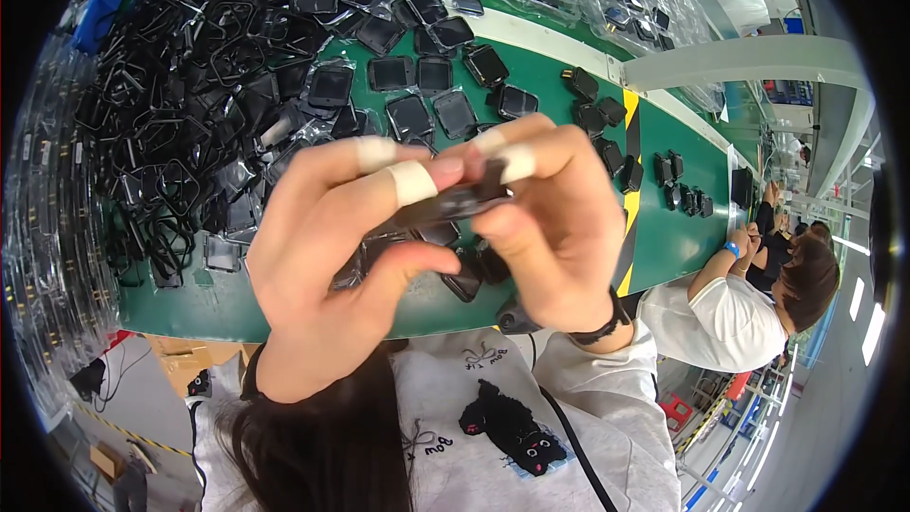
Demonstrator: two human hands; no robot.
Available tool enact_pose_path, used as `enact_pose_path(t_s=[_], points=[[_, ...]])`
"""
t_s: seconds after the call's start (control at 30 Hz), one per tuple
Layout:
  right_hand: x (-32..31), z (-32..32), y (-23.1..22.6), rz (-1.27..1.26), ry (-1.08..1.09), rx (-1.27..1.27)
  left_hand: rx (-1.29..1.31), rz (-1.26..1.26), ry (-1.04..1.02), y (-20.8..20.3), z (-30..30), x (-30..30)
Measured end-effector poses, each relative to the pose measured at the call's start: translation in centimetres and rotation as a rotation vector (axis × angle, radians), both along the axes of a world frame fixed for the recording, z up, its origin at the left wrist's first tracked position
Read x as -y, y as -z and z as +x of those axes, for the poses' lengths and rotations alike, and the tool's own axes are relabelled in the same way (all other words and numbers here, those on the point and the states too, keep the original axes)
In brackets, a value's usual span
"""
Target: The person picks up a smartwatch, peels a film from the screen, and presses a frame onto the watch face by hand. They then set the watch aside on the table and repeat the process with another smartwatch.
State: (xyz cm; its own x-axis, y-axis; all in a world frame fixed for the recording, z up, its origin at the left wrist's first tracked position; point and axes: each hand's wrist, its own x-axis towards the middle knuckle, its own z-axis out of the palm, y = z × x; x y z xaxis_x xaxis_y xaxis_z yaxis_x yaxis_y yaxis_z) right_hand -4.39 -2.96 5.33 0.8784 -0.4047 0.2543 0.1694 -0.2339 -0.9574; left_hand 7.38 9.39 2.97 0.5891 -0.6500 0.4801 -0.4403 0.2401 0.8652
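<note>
Above the green worktable, I hold a small dark, glossy piece [453,204], seen edge-on and blurred, between both hands. My left hand [327,232] has its taped fingertips closed on the piece's far side, with the thumb below and a little apart from it. My right hand [564,223] pinches its right end between thumb and taped index finger. Around and beyond my hands lie several squarish black cases [332,85] in clear film. My fingers hide some of these and part of the held piece.
Loose black frames [204,57] heap up on the left of the green worktable [190,311]. Stacked clear trays [47,218] stand at the left edge. Black-and-yellow tape [635,147] crosses the table on the right. Farther right sits a co-worker in a white top [730,322].
</note>
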Motion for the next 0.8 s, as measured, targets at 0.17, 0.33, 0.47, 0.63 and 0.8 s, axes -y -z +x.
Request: enact_pose_path(t_s=[0.17,0.33,0.47,0.63,0.8], points=[[-0.6,0.1,-0.4,0.303,-0.004,0.092,-0.204,0.009,0.061,-0.4,-0.1,-0.4],[0.1,0.0,-0.3,0.321,-0.075,0.049,-0.414,-0.068,0.151,0.5,-0.2,-0.5],[-0.1,-0.5,0.1,0.326,-0.088,0.051,-0.550,-0.143,0.230,0.8,-0.3,-0.8],[1.4,-1.1,0.2,0.152,-0.267,0.057,-0.378,-0.119,0.322,0.7,0.3,-1.3],[0.9,-0.6,-2.0,-0.092,-0.128,-0.048,0.011,-0.046,0.186,0.5,0.8,-0.9]])
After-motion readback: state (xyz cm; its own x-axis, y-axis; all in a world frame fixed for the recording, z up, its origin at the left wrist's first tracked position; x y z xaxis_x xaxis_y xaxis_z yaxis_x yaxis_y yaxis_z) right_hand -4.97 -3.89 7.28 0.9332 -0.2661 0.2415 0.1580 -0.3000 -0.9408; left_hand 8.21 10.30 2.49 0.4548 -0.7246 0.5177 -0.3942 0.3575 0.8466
